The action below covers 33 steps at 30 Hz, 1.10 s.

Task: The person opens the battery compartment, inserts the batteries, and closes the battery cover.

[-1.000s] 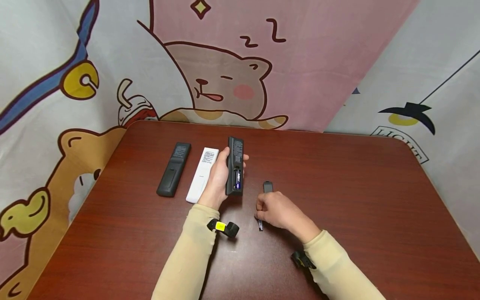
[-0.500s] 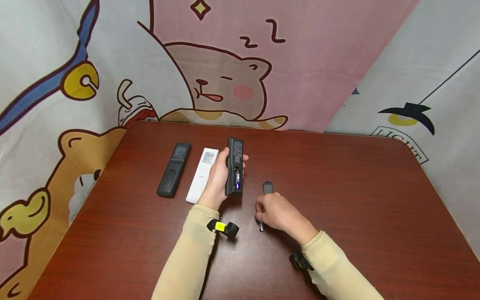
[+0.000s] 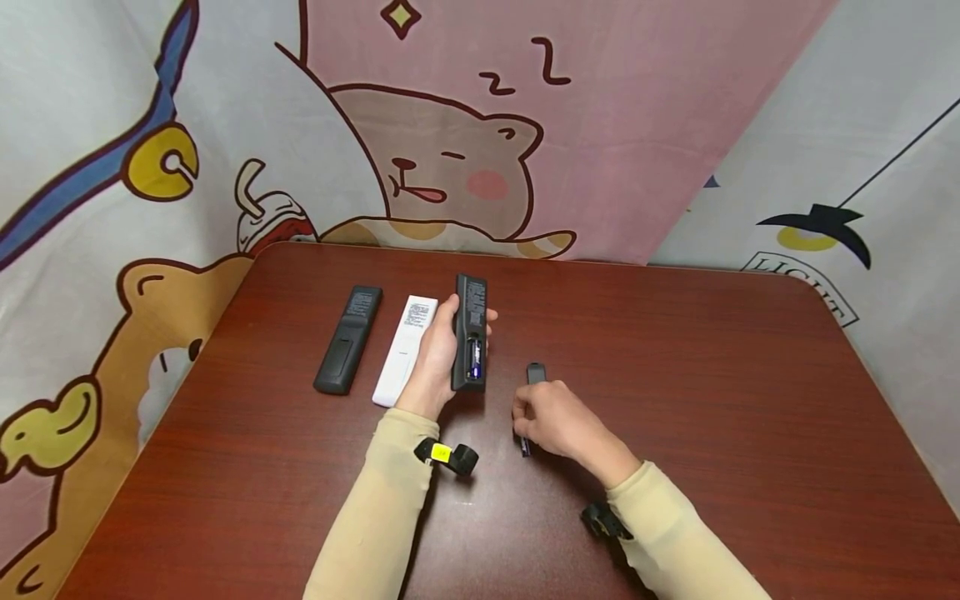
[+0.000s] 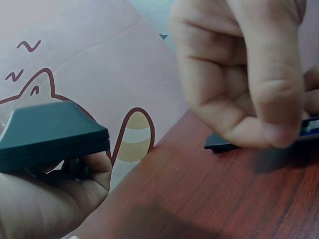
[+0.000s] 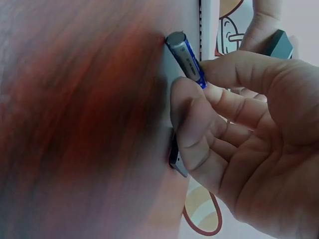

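In the head view my left hand [image 3: 429, 371] grips a dark remote control [image 3: 471, 304], its back turned up and its battery compartment uncovered. One battery [image 3: 475, 358] shows inside that compartment. My right hand [image 3: 561, 421] is low over the table, right of the remote, and pinches a blue and silver battery [image 5: 187, 57] between thumb and fingers. The battery's far end is hidden by the fingertips. Just beyond the right hand lies a small black battery cover [image 3: 536, 372], partly hidden by the knuckles.
To the left, a white remote [image 3: 403, 350] and another black remote [image 3: 348, 340] lie back side up on the brown table [image 3: 712, 375]. The left forearm passes close by the white one. A cartoon-printed cloth [image 3: 600, 125] hangs behind the table's far edge.
The right hand and its battery have shifted very slightly, the battery's visible end now a little higher in the head view. The left hand and the remote stay put.
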Each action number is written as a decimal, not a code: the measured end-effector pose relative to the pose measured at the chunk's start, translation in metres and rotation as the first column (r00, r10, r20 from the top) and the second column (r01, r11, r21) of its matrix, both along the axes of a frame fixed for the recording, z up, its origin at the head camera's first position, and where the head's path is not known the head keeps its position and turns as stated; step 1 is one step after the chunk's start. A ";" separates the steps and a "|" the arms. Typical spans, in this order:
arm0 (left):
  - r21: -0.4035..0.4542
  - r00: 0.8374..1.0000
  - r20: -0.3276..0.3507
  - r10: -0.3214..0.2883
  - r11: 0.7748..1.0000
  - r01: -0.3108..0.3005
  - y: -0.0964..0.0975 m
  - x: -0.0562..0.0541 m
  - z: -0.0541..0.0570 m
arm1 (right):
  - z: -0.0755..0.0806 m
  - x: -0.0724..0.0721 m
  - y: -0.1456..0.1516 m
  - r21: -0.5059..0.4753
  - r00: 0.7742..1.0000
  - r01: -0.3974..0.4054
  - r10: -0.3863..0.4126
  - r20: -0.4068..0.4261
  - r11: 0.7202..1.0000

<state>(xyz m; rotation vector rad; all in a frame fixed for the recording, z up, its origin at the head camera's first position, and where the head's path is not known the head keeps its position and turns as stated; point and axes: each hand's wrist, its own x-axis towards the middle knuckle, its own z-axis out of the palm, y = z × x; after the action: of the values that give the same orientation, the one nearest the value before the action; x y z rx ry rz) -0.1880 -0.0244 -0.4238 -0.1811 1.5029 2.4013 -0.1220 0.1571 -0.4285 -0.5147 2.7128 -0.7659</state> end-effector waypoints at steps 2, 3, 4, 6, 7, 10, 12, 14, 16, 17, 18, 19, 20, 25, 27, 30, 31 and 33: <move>0.000 1.000 0.002 0.001 1.000 -0.001 0.000 0.000 0.000 | 0.000 0.000 0.001 -0.017 1.000 0.003 -0.003 -0.024 1.000; 0.000 1.000 0.002 0.001 1.000 -0.001 0.000 0.000 0.000 | 0.000 -0.001 0.001 -0.025 0.999 0.002 -0.003 -0.041 1.000; -0.001 1.000 0.004 0.000 1.000 0.000 0.000 0.000 0.000 | 0.000 -0.001 0.001 -0.030 0.998 -0.002 0.000 -0.059 1.000; -0.005 1.000 0.005 0.000 1.000 0.000 0.000 0.000 0.000 | -0.001 -0.001 0.001 -0.044 0.996 -0.006 0.002 -0.088 0.999; -0.006 1.000 0.005 0.000 1.000 0.000 0.000 0.000 0.000 | -0.001 -0.001 0.002 -0.051 0.995 -0.007 0.001 -0.100 0.999; -0.007 1.000 0.005 -0.001 1.000 0.001 0.000 0.000 0.000 | -0.002 -0.002 0.002 -0.081 0.993 0.002 -0.011 -0.116 0.997; -0.004 1.000 0.002 0.000 1.000 0.000 0.000 0.000 0.001 | -0.002 -0.003 0.002 -0.100 0.992 0.008 -0.021 -0.127 0.995; 0.001 1.000 0.002 0.000 1.000 0.000 0.000 0.000 0.001 | -0.002 -0.004 0.002 -0.123 0.990 0.012 -0.029 -0.136 0.992; 0.002 1.000 0.002 0.000 1.000 0.000 0.000 0.000 0.001 | -0.002 -0.005 0.002 -0.148 0.988 0.013 -0.036 -0.151 0.989; 0.002 1.000 0.003 0.000 1.000 0.000 0.000 0.001 0.001 | -0.002 -0.005 0.002 -0.163 0.987 0.013 -0.039 -0.157 0.987; 0.001 1.000 0.003 -0.001 1.000 0.001 0.001 0.001 0.001 | -0.002 -0.006 0.003 -0.179 0.986 0.015 -0.044 -0.163 0.984; -0.001 1.000 0.004 -0.001 1.000 0.001 0.001 0.001 0.002 | -0.002 -0.006 0.003 -0.195 0.984 0.016 -0.050 -0.168 0.981; -0.003 1.000 0.005 -0.001 1.000 0.002 0.001 0.001 0.002 | -0.002 -0.007 0.003 -0.209 0.983 0.019 -0.056 -0.173 0.978; 0.000 1.000 0.009 -0.001 1.000 0.001 0.001 0.000 0.002 | 0.000 -0.008 0.004 -0.266 0.978 0.032 -0.086 -0.192 0.963; 0.001 1.000 0.008 -0.001 1.000 0.001 0.001 0.000 0.002 | 0.000 -0.008 0.004 -0.285 0.975 0.037 -0.097 -0.201 0.958; -0.004 1.000 0.005 -0.002 1.000 0.002 0.001 0.000 0.002 | 0.001 -0.009 0.003 -0.316 0.971 0.049 -0.120 -0.208 0.947; -0.006 1.000 0.005 -0.002 1.000 0.002 0.000 0.000 0.002 | 0.001 -0.009 0.003 -0.325 0.969 0.052 -0.126 -0.210 0.944; -0.006 1.000 0.007 -0.002 1.000 0.002 0.000 0.000 0.001 | 0.001 -0.010 0.003 -0.343 0.967 0.060 -0.140 -0.214 0.937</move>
<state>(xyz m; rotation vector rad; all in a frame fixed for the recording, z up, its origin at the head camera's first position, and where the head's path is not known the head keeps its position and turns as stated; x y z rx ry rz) -0.1877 -0.0243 -0.4230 -0.1895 1.5067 2.3925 -0.1315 0.1605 -0.4276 -0.5750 2.8542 -1.2847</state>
